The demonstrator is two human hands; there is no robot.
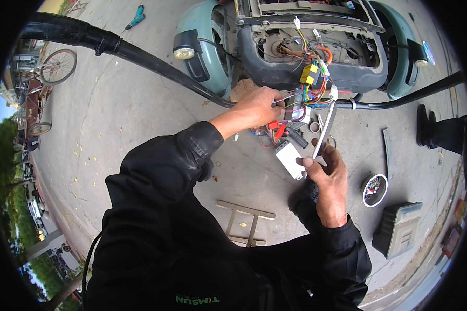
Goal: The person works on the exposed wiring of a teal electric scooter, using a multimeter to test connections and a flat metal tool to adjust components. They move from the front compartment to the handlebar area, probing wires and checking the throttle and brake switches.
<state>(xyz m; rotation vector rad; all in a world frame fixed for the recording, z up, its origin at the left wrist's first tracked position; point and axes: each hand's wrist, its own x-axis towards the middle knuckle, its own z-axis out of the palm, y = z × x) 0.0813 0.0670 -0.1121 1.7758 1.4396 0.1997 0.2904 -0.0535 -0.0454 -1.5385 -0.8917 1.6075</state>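
The left hand (258,107) has its thumb and fingertips drawn together on thin wires (290,96), while the right hand (331,181), lower and nearer, grips a long narrow metal tool (324,129) between thumb and fingers, its far end reaching up beside a white connector (333,93). Those wires belong to a tangled wiring harness (325,83) that hangs in front of the open nose of a vehicle (267,72), with a yellow block (310,74) among its strands. Just below the left hand are red connectors (280,130), and nearer, left of the right hand, lies a silver rectangular box (289,159). A black tubular bar (140,57) crosses from the far left. Beyond it, a pale green fender (218,39) carries a headlight (183,53); farther left, a teal cordless drill (136,18) lies on the pavement (104,119). A wooden frame (254,211) sits near the body. To the right are a white-rimmed bowl (386,187) of small parts, a dark lidded bin (398,230) and another person's legs (446,136).
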